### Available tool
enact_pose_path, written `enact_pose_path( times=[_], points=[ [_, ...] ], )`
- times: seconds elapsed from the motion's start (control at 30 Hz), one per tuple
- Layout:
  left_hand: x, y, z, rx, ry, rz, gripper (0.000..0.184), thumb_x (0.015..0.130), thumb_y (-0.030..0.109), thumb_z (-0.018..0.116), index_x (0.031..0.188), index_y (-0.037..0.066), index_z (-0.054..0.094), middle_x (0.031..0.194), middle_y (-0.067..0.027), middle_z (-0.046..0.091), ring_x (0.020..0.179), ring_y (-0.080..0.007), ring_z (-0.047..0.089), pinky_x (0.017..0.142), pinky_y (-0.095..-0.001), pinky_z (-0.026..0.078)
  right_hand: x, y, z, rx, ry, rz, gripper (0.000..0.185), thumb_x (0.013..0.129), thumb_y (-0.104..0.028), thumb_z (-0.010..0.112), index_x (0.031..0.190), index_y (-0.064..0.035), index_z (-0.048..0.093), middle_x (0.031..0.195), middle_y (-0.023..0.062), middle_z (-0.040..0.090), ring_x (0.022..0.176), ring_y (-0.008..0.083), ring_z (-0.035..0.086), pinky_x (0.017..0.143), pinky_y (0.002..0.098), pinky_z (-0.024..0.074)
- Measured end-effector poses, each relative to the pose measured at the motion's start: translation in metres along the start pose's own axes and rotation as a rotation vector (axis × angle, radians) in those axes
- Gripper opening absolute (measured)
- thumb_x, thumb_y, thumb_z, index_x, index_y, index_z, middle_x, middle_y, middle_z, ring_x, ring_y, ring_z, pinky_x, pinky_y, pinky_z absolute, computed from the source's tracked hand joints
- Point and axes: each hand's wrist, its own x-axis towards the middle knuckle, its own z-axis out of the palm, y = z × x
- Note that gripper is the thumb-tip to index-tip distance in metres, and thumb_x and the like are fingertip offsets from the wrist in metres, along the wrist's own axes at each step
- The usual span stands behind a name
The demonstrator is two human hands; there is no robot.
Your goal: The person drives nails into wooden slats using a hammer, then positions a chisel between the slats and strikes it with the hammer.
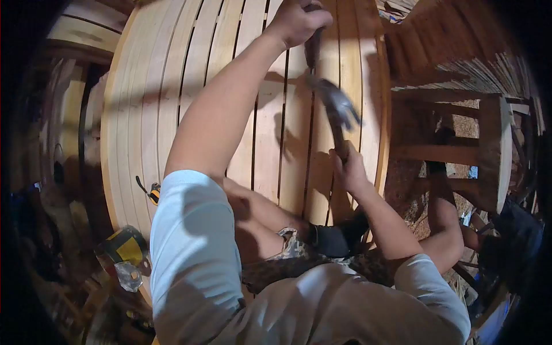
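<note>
Slatted wood surface (152,115) beneath | hammer (343,109) above slats, its handle clasped by right hand (352,171) | left hand (300,23) closed round dark tool (312,49); contact with hammer: cannot tell | bent leg (261,221) crosses slats | tape measure (154,194) beyond left sleeve (192,230) | black-yellow box (123,248) near edge, markings illegible | wooden frame (497,152) right

Free room over the slats (192,63) left of the left forearm (227,106) — hammer (339,108) in the way rightward.
</note>
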Motion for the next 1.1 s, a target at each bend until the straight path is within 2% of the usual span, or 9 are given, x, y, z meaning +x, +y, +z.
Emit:
enact_pose_path(
  times=[0.2,0.27,0.4,0.5,0.53,0.63,0.8,0.9,1.1],
  points=[
    [0.002,-0.006,0.003,-0.021,0.029,0.032,0.02,0.076,0.022,0.069,0.079,0.001,0.071,0.071,-0.0068,0.067,0.069,-0.017,0.061,0.067,-0.034,0.049,-0.001,0.001,-0.005,0.053,-0.045,0.152,0.024,0.098,-0.023,0.059,0.091,-0.0002,0.056,0.069,0.0157,0.061,0.065,0.0255,0.066,0.058,0.0394,0.0494],
    [0.002,-0.009,0.002,-0.066,0.056,0.012,0.021,0.076,0.023,0.07,0.079,0.002,0.071,0.069,-0.0063,0.067,0.067,-0.0166,0.061,0.065,-0.034,0.049,-0.006,-0.007,-0.007,0.526,0.085,0.255,0.026,0.1,-0.026,0.056,0.086,-0.0037,0.054,0.065,0.007,0.056,0.059,0.0153,0.059,0.051,0.0333,0.0463],
    [0.003,-0.01,0.004,-0.068,0.053,0.023,0.018,0.076,0.02,0.07,0.077,0.002,0.07,0.068,-0.0056,0.066,0.065,-0.0158,0.061,0.061,-0.0335,0.048,0.016,-0.023,-0.005,1.326,0.362,0.319,0.039,0.102,-0.042,0.048,0.08,-0.0103,0.053,0.062,0.0056,0.053,0.047,0.018,0.051,0.045,0.0332,0.0442],
    [0.007,-0.013,0.007,-0.038,0.086,0.101,0.016,0.078,0.017,0.069,0.076,0.001,0.069,0.068,-0.0057,0.067,0.064,-0.0154,0.061,0.058,-0.033,0.048,0.021,-0.008,0.028,1.294,0.11,0.587,0.028,0.103,-0.041,0.047,0.095,-0.0153,0.054,0.061,-0.0013,0.049,0.049,0.0134,0.05,0.045,0.0315,0.0428],
    [0.006,-0.006,0.006,-0.049,0.068,0.083,0.015,0.078,0.015,0.068,0.075,0.001,0.069,0.067,-0.0053,0.066,0.064,-0.0153,0.061,0.058,-0.0328,0.048,0.02,-0.008,0.019,1.19,-0.219,0.676,0.029,0.103,-0.041,0.047,0.096,-0.0147,0.055,0.061,-0.0019,0.049,0.046,0.0129,0.048,0.045,0.0314,0.0446],
    [0.005,-0.01,0.003,-0.143,0.015,0.045,0.014,0.079,0.014,0.068,0.075,0.001,0.069,0.067,-0.0054,0.065,0.064,-0.0159,0.061,0.059,-0.0326,0.048,0.011,0.012,-0.015,1.356,-0.266,0.767,0.036,0.1,-0.044,0.051,0.089,-0.0102,0.054,0.059,0.0018,0.049,0.044,0.0142,0.045,0.04,0.0297,0.042],
    [-0.032,0.002,-0.002,-0.16,0.292,0.059,0.022,0.078,0.017,0.069,0.072,-0.003,0.063,0.069,-0.0079,0.064,0.066,-0.0158,0.06,0.063,-0.0301,0.049,-0.031,0.023,-0.027,1.042,-0.217,0.561,0.03,0.102,-0.038,0.05,0.09,-0.01,0.048,0.064,0.0029,0.051,0.046,0.0138,0.048,0.041,0.0304,0.0451],
    [-0.086,0.005,-0.001,-0.203,0.355,0.11,0.017,0.078,0.015,0.067,0.076,-0.002,0.066,0.073,-0.0069,0.065,0.071,-0.0152,0.06,0.07,-0.0276,0.048,-0.057,0.018,-0.032,0.825,-0.155,0.592,0.029,0.1,-0.035,0.056,0.091,-0.0097,0.047,0.064,0.0038,0.051,0.048,0.0142,0.05,0.042,0.0311,0.0462],
    [-0.108,0.021,0.032,-0.423,0.456,0.193,0.009,0.076,0.006,0.067,0.076,-0.003,0.064,0.07,-0.0007,0.06,0.069,-0.0088,0.056,0.064,-0.0229,0.044,-0.107,0.028,-0.036,0.74,-0.152,0.645,0.022,0.095,-0.025,0.063,0.096,-0.0071,0.049,0.066,0.0052,0.052,0.047,0.0158,0.053,0.041,0.032,0.047]
  ],
)
